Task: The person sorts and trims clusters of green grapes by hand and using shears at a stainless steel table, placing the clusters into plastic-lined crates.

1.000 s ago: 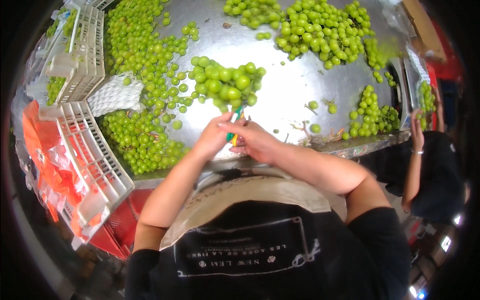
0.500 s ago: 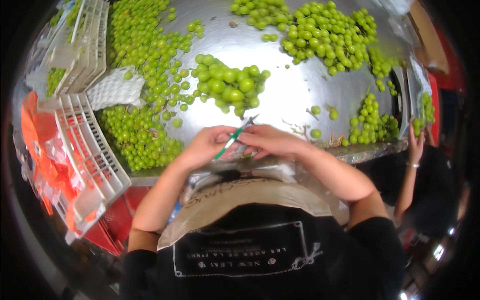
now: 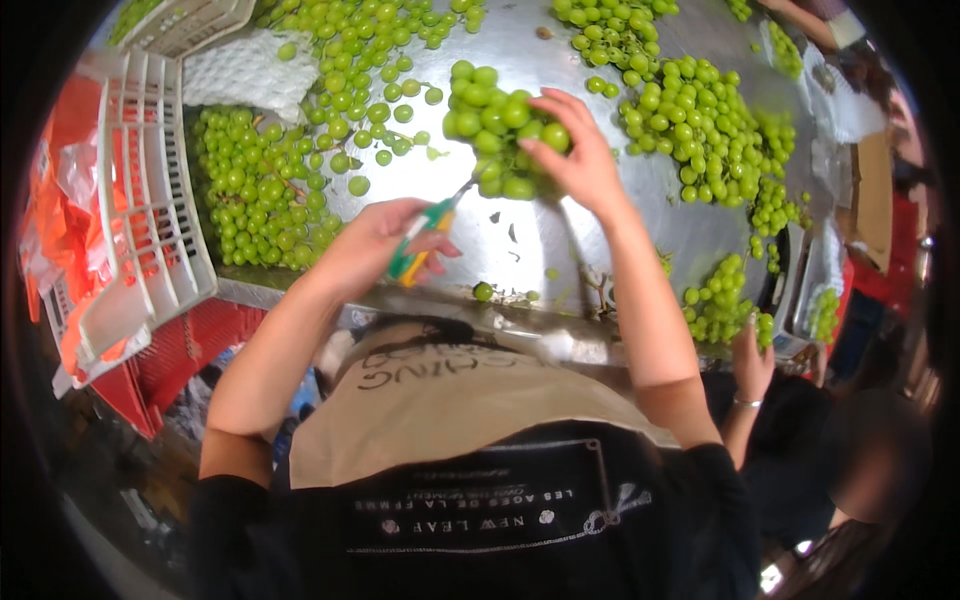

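In my left hand [image 3: 372, 243] is a pair of small snips [image 3: 434, 218] with green and orange handles. The fingers wrap around the handles, and the narrow blades point up toward a bunch of green grapes [image 3: 492, 122]. My right hand [image 3: 588, 165] grips that bunch from its right side, with the thumb and fingers bent over the berries. The bunch is over the middle of the metal table [image 3: 505, 255]; I cannot tell whether it is lifted off the surface. Its stem and the right fingertips are partly hidden.
Loose grapes and small bunches [image 3: 265, 190] cover the table's left side, beside white foam netting [image 3: 250, 75] and a white plastic crate [image 3: 160, 190]. Larger grape bunches [image 3: 695, 130] lie to the right. Another person's hand [image 3: 752, 365] touches grapes at the right front edge.
The snips were between both hands near the table edge; now the left hand alone holds them, handles apart. My right hand has reached forward and taken hold of the bunch. The view has shifted.
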`<act>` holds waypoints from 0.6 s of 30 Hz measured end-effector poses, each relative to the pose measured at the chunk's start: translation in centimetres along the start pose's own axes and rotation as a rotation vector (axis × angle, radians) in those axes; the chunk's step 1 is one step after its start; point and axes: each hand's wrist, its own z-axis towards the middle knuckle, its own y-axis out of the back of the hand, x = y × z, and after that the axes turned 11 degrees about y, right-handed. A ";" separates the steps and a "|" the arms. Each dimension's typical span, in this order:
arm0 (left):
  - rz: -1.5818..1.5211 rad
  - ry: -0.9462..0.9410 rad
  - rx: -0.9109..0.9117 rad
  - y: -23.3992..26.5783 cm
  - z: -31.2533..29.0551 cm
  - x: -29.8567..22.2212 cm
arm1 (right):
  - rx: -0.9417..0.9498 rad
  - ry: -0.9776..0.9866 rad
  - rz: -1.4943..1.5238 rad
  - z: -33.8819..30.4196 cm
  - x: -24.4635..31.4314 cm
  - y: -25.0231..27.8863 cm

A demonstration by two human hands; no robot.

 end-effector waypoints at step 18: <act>-0.053 0.070 0.118 -2.8 2.9 -2.7 | 0.135 -0.262 0.372 2.9 -1.8 3.2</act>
